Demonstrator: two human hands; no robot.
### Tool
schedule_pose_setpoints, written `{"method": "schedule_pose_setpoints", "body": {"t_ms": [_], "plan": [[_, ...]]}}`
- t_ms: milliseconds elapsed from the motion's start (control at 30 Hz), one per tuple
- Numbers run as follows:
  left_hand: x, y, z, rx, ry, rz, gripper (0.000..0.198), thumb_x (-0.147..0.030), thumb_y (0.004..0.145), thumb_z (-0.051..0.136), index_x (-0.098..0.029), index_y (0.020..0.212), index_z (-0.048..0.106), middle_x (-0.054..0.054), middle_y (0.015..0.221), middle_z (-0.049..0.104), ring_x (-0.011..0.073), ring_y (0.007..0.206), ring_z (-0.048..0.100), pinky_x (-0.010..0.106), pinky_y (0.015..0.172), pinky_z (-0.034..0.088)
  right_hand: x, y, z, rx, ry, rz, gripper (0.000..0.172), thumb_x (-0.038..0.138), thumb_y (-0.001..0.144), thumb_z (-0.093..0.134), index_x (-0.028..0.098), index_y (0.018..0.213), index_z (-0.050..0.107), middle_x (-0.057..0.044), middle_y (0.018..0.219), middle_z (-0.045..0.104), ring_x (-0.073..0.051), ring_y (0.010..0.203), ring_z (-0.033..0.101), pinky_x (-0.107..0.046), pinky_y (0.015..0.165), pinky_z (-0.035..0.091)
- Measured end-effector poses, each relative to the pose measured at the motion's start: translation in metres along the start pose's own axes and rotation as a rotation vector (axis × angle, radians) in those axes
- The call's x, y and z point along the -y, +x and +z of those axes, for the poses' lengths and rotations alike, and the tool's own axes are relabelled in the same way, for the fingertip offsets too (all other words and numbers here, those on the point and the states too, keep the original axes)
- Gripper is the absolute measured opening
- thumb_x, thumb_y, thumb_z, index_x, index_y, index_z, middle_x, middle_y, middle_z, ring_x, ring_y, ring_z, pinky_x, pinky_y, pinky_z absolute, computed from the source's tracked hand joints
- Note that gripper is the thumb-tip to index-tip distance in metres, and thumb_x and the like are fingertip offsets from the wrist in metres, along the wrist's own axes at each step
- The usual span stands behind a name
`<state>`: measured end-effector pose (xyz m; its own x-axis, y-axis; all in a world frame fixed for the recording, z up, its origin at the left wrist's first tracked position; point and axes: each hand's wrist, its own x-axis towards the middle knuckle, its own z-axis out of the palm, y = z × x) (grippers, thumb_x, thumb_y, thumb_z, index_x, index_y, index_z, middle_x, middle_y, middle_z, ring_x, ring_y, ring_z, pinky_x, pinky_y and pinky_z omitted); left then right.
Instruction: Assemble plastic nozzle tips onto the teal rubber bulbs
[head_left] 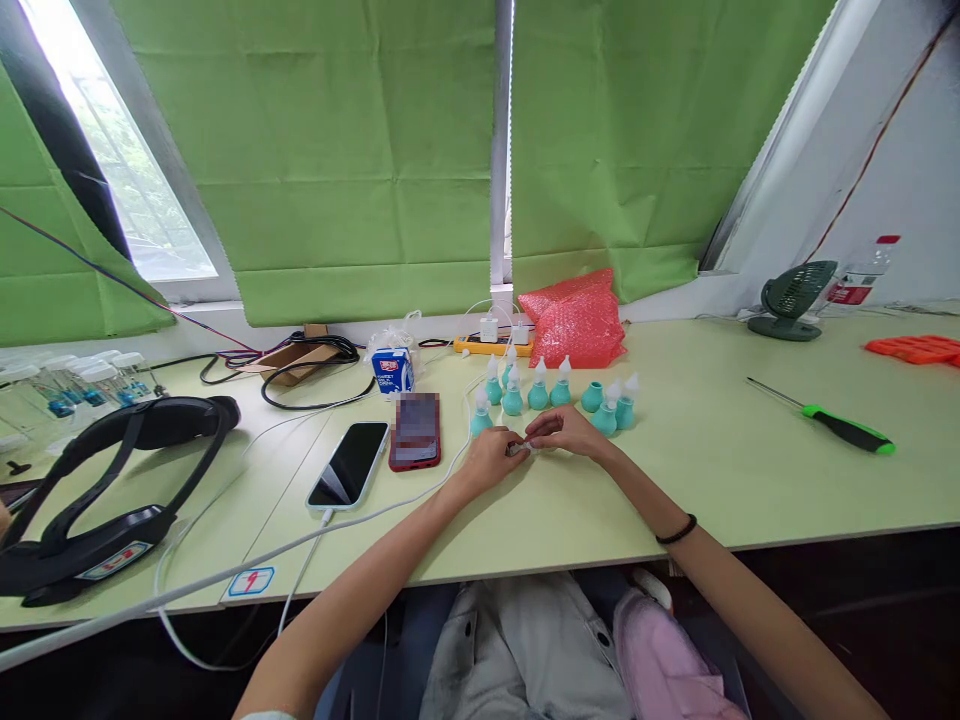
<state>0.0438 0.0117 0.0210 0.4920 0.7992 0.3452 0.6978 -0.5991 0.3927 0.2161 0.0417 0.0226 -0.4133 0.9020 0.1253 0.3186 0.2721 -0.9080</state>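
My left hand point(491, 455) rests low over the table, its fingers closed on a small translucent piece point(529, 448) whose exact kind I cannot make out. Fingertips of my right hand point(568, 431) pinch at the same piece from the other side. Just beyond my hands stand several teal squeeze bulbs with pointed translucent tips, among them a tipped bulb point(538, 393) and another by my left hand, a tipped bulb point(481, 418). One teal bulb point(592, 397) has no tip on it.
A red-cased phone point(427, 455) and a charging phone point(349, 466) lie to the left, with a white cable point(360, 514) crossing there. Behind are a milk carton point(393, 371), power strip point(469, 347) and red bubble-wrap bag point(574, 325). A screwdriver point(832, 421) lies right; a black headset point(142, 500) left.
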Motion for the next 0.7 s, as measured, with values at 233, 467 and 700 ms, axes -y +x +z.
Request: {"method": "schedule_pose_setpoints", "body": {"t_ms": [233, 467, 700], "plan": [[-0.0003, -0.0002, -0.0001, -0.002, 0.005, -0.001, 0.021, -0.027, 0.073, 0.048, -0.015, 0.081, 0.064, 0.004, 0.07, 0.061, 0.013, 0.062, 0.053, 0.021, 0.055, 0.037, -0.0025, 0.0011, 0.001, -0.024, 0.001, -0.007, 0.025, 0.026, 0.052, 0.069, 0.012, 0.073, 0.064, -0.006, 0.071, 0.066, -0.019, 0.068, 0.062, -0.03, 0.064, 0.05], [0.0018, -0.0003, 0.0014, -0.004, 0.017, 0.023, 0.021, -0.026, 0.074, 0.047, -0.015, 0.081, 0.064, 0.003, 0.07, 0.061, 0.0126, 0.061, 0.052, 0.021, 0.054, 0.036, -0.0004, 0.0004, 0.0039, -0.05, -0.003, -0.039, 0.022, 0.022, 0.053, 0.067, 0.012, 0.072, 0.063, -0.005, 0.069, 0.065, -0.018, 0.067, 0.061, -0.03, 0.065, 0.05], [0.0022, 0.0001, 0.0016, -0.01, 0.025, 0.036, 0.02, -0.025, 0.074, 0.047, -0.014, 0.077, 0.063, 0.003, 0.067, 0.06, 0.0123, 0.059, 0.051, 0.021, 0.053, 0.035, 0.0017, 0.0003, 0.0065, -0.072, -0.016, -0.076, 0.019, 0.021, 0.053, 0.066, 0.012, 0.07, 0.062, -0.005, 0.068, 0.064, -0.017, 0.064, 0.06, -0.03, 0.064, 0.049]]}}
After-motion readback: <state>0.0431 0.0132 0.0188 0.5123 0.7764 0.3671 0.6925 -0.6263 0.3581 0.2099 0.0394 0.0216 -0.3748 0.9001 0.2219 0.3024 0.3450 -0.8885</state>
